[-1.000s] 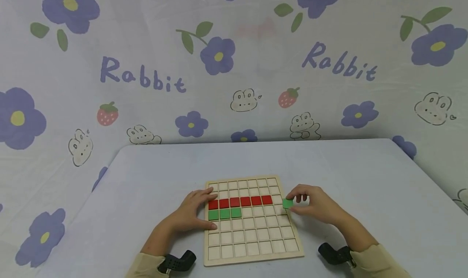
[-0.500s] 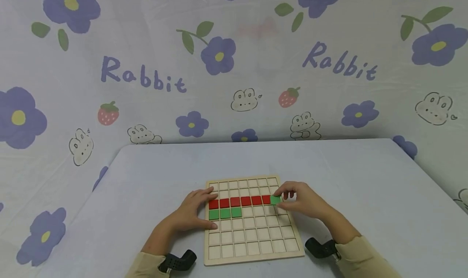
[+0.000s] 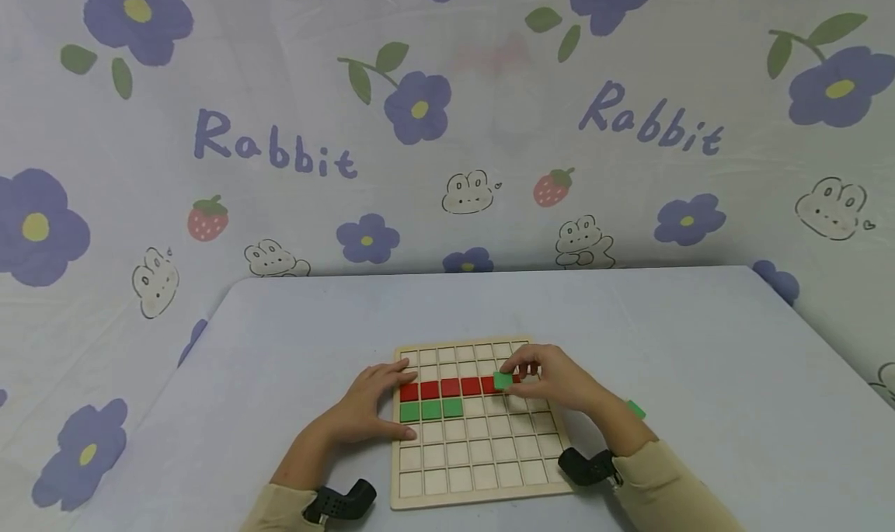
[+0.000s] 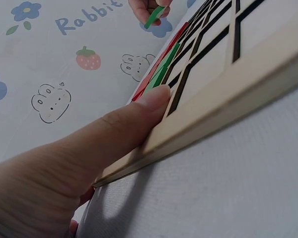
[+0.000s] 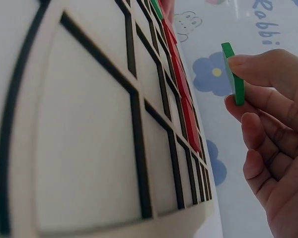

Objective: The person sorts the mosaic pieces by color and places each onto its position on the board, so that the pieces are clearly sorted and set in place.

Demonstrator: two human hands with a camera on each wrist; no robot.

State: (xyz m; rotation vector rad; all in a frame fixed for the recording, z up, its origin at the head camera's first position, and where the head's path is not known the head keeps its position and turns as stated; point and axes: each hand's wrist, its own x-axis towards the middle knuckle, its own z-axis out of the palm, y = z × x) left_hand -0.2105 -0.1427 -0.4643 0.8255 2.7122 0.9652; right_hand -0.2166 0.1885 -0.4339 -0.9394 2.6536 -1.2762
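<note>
A square wooden grid board lies on the table. Several red tiles form a row in it, with three green tiles in the row below. My left hand rests on the board's left edge, fingers and thumb spread; in the left wrist view the thumb lies on the wooden rim. My right hand pinches another green tile between thumb and fingers. In the right wrist view this tile is raised off the board. From the head it overlaps the right end of the red row.
A loose green tile lies on the white table right of the board, partly hidden by the right forearm. Black wrist cameras sit below both hands. A patterned cloth hangs behind the table.
My right hand has carried the green tile leftward from beyond the board's right edge to over the red row. A loose green tile now shows beside the right forearm. The left hand stays put.
</note>
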